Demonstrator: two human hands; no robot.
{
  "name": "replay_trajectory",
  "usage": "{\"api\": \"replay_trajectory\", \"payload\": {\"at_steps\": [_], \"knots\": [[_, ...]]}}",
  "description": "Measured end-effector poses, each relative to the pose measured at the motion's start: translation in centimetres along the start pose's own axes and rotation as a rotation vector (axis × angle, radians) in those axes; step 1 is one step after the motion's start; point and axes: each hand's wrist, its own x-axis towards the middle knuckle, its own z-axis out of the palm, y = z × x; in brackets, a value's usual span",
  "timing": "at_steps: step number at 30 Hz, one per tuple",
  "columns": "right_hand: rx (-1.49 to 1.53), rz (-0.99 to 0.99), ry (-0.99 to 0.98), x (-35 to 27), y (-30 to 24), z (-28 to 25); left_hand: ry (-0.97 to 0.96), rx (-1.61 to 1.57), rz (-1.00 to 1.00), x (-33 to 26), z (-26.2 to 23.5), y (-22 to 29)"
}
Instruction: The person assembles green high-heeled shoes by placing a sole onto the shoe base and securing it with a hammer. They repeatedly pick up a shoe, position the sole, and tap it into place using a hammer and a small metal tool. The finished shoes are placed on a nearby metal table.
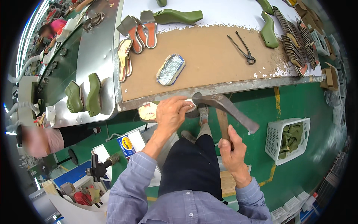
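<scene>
My right hand (234, 153) is wrapped round the wooden handle of a cobbler's hammer (222, 121). Its long, curved dark head hangs by the front edge of the workbench, with one end close to my left fingers. My left hand (171, 113) is closed on a shoe insole (148, 111), cream with a reddish edge, just below the bench edge. The hand covers the insole's middle; whether a last lies beneath it or a nail is between the fingertips, I cannot tell. On the bench, a small box of nails (170, 70) sits in front of me, and pincers (249, 58) lie farther right.
Insoles (150, 31) and green shoe lasts (179, 16) lie along the back of the workbench (209, 56). More lasts (94, 95) stand on the metal surface at left. Strips of dark pieces (294, 41) are at right. A white crate (276, 142) stands on the floor. Two people are at left.
</scene>
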Motion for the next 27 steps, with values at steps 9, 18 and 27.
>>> {"api": "replay_trajectory", "payload": {"at_steps": [9,18,27], "knots": [[0.015,0.017,-0.026,1.1,-1.5,0.5,-0.057,-0.023,-0.045,0.1,-0.1,-0.1],[-0.036,0.058,0.019,1.9,-1.4,1.5,-0.21,-0.072,-0.107,0.1,-1.1,0.1],[0.0,0.133,-0.084,-0.4,-0.2,0.9,-0.387,0.361,0.102,-0.6,-3.3,-2.3]]}}
